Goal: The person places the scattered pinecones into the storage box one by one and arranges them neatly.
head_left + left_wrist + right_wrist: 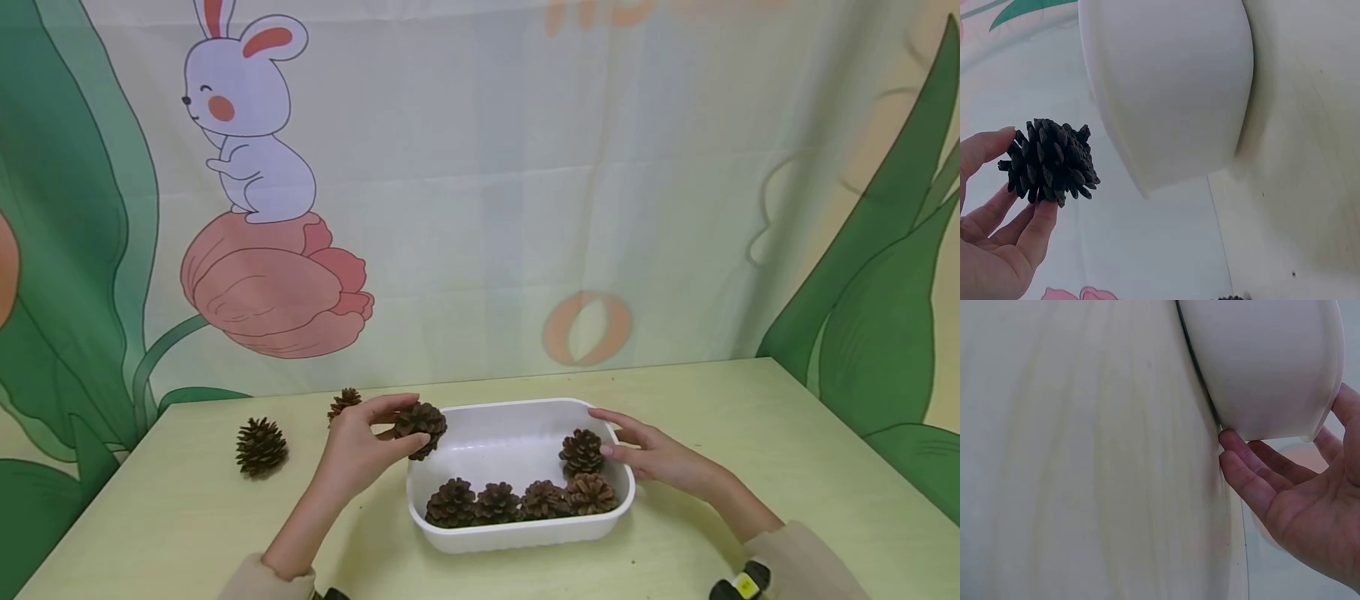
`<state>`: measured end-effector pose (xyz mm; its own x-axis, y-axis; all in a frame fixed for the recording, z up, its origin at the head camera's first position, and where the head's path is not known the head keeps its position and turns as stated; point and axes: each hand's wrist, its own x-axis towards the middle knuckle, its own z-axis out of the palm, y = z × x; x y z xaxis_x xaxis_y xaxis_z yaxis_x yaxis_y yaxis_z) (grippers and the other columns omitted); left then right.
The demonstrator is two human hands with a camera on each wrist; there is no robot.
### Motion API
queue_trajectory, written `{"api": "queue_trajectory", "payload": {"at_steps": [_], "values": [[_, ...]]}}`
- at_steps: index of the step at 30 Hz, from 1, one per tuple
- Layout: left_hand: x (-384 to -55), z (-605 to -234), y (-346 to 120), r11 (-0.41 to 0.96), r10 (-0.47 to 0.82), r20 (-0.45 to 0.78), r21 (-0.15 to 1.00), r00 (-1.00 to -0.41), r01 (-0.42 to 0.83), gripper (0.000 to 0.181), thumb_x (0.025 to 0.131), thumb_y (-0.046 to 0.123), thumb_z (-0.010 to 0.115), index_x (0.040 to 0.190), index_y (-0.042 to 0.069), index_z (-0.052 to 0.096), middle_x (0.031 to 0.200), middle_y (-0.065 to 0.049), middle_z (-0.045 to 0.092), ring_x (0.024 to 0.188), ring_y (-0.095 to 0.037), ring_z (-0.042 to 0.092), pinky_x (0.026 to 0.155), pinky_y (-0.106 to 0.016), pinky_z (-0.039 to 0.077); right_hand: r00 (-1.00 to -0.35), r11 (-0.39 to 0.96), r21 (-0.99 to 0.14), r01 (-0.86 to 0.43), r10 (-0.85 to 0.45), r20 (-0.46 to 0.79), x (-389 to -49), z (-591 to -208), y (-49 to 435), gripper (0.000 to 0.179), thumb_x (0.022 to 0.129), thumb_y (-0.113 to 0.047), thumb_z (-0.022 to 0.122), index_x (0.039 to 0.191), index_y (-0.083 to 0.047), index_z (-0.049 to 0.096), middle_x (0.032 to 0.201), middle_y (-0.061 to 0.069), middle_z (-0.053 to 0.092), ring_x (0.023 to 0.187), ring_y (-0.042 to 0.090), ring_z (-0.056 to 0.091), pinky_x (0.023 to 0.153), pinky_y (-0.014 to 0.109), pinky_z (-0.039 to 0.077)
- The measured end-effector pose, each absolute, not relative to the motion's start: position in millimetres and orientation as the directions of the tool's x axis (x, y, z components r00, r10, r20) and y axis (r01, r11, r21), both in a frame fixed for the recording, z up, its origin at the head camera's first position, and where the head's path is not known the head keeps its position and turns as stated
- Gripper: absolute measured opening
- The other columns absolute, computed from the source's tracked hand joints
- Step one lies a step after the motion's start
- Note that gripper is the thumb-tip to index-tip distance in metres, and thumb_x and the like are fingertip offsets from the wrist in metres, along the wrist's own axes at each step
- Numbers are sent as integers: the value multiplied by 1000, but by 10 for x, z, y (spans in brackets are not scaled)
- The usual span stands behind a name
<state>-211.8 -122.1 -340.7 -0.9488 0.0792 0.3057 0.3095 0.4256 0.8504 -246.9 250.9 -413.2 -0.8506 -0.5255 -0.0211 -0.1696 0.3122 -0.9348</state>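
Observation:
My left hand (pixel 358 454) pinches a dark brown pine cone (pixel 422 429) between thumb and fingers, over the left end of a white plastic tub (pixel 517 540). In the left wrist view the held pine cone (pixel 1054 161) is raised beside the tub's outer wall (pixel 1179 94), its scales spread. My right hand (pixel 667 460) holds the tub's right end, thumb at the rim. The right wrist view shows its fingers (pixel 1250 481) bent against the tub's end, low down near the base. Inside the tub, several pine cones (pixel 497 503) line the front wall, and another pine cone (pixel 581 452) lies near the right end.
To the left on the pale yellow table (pixel 187 517) stands one pine cone (pixel 261 447). A smaller-looking pine cone (pixel 345 402) sits farther back, partly behind my left hand. Behind the table hangs a curtain (pixel 465 208) printed with a rabbit and plants.

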Motion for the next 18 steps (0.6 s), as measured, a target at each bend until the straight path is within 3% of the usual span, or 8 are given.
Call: {"api": "queue_trajectory", "payload": {"at_steps": [8,18], "values": [[-2150,-3456,-1001,422,97,305,850,-947,317,41,68,7,78,107,10,68,107,-5,64,96,-20,58,80,-30,53,-852,316,-933,-174,-523,-18,-2457,-4113,2516,59,96,-24,46,146,-11,17,138,33,27,117,38,44,83,39,50],[-2206,-3568,-720,389,178,309,850,-934,356,39,69,5,77,106,6,67,103,-6,65,96,-21,58,82,-32,52,-854,312,-936,-165,-519,-22,-2448,-4107,2509,59,96,-24,46,146,-12,18,137,34,28,115,37,46,82,39,51]]}}
